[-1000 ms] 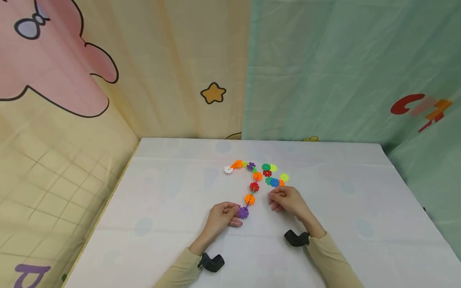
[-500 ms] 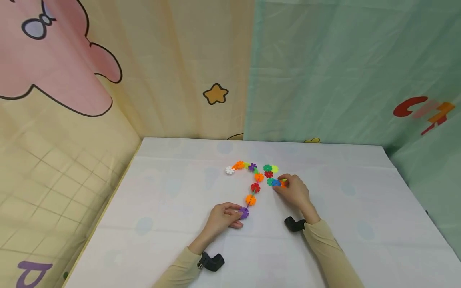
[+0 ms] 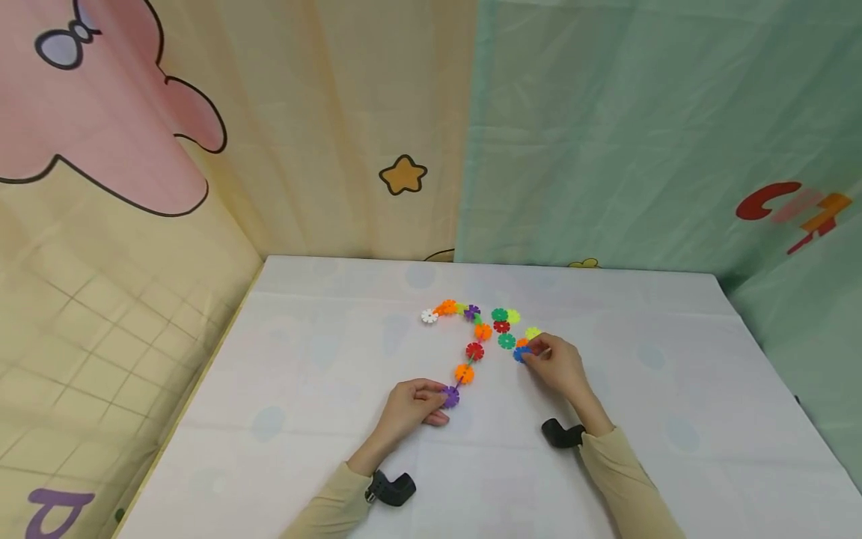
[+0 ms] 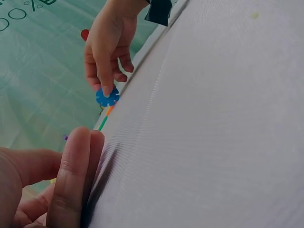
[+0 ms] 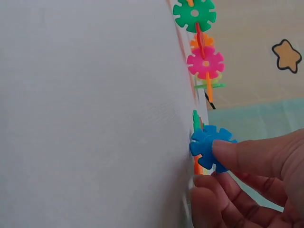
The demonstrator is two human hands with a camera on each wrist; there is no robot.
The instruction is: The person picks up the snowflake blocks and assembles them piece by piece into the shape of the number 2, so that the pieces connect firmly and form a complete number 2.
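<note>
My left hand (image 3: pixel 407 408) pinches the purple notched disc (image 3: pixel 451 397) at the near end of a chain of interlocked plastic discs. From there the chain curves up past an orange disc (image 3: pixel 465 373) and a red disc (image 3: pixel 474 351) to a white disc (image 3: pixel 429 317) at its far end. In the right wrist view a blue notched disc (image 5: pixel 209 146) is held between the thumb and fingers of my right hand (image 5: pixel 259 175). That disc is lifted a little off the table, beside the loose discs. The left wrist view hides what the left fingers hold.
Loose discs lie right of the chain: a dark red one (image 3: pixel 501 327), a green one (image 3: pixel 506 341), a yellow one (image 3: pixel 533 332) and several others. They rest on a white-covered table (image 3: pixel 303 464). Printed curtains (image 3: pixel 572 135) hang behind the table.
My right hand reached into the loose discs, took hold of the blue disc and drew it slightly back toward me. The left hand shifted slightly left with the purple disc.
</note>
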